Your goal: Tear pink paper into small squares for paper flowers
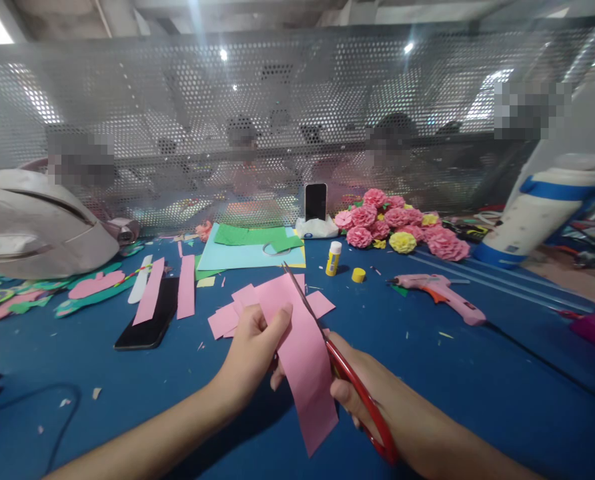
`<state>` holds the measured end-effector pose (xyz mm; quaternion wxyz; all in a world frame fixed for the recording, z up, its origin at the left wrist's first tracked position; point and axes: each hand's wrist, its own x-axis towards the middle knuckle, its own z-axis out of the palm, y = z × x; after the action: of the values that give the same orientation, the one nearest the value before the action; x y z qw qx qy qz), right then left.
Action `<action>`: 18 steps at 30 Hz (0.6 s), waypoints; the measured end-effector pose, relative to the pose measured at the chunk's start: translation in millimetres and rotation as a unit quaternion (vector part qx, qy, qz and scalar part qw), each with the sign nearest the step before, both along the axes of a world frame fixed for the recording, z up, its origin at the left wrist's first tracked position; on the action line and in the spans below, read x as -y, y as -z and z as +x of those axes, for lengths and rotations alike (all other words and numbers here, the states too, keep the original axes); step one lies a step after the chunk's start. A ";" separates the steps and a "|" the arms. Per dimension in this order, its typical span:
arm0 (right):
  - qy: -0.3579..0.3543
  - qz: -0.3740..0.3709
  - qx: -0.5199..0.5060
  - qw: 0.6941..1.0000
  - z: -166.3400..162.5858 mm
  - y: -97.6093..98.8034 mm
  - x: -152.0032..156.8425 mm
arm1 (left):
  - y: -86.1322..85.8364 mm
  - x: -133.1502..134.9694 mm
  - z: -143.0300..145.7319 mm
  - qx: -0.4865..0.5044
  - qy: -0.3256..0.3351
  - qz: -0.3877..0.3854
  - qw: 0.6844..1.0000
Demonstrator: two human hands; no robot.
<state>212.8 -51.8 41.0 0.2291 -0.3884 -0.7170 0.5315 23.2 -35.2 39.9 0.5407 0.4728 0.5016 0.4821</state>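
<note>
My left hand (256, 343) pinches a strip of pink paper (305, 363) between thumb and fingers, holding it above the blue table. In my right hand (372, 387) is a pair of scissors with red handles (360, 393). The dark blades point away from me and lie along the right edge of the strip, near its far end. Whether the lower blade is under the paper is hidden. Behind my left hand, several cut pink paper pieces (222, 321) lie overlapping on the table.
A black phone (150, 327) with pink strips lies left. Ahead are blue and green sheets (250, 257), a glue stick (333, 259) and its yellow cap (358, 275). Pink paper flowers (365, 217), a pink glue gun (440, 293) with cord and a white bottle (537, 213) stand right.
</note>
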 end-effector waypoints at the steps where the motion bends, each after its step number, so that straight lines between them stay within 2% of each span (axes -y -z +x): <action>1: 0.004 0.001 0.000 1.000 -0.9 -0.1 0.3 | 0.0 0.0 -0.2 0.002 -0.001 -0.001 1.000; 4: 0.030 -0.003 -0.007 1.000 -6.3 1.4 3.2 | -0.8 0.3 -1.4 -0.002 0.012 0.006 1.000; 9: 0.115 -0.011 -0.031 0.993 -15.2 7.6 7.5 | -3.3 0.9 -2.4 -0.018 0.038 0.017 0.999; 14: 0.093 -0.010 -0.022 0.995 -15.8 4.7 6.0 | -5.0 1.2 -1.6 -0.021 0.046 0.021 0.999; 18: 0.126 -0.006 -0.027 0.992 -18.9 1.3 8.3 | -3.6 1.0 -1.9 -0.019 0.038 0.016 0.999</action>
<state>193.8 -60.1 39.8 0.3111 -0.4621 -0.6531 0.5129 21.3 -36.2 43.5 0.5408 0.5094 0.4858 0.4604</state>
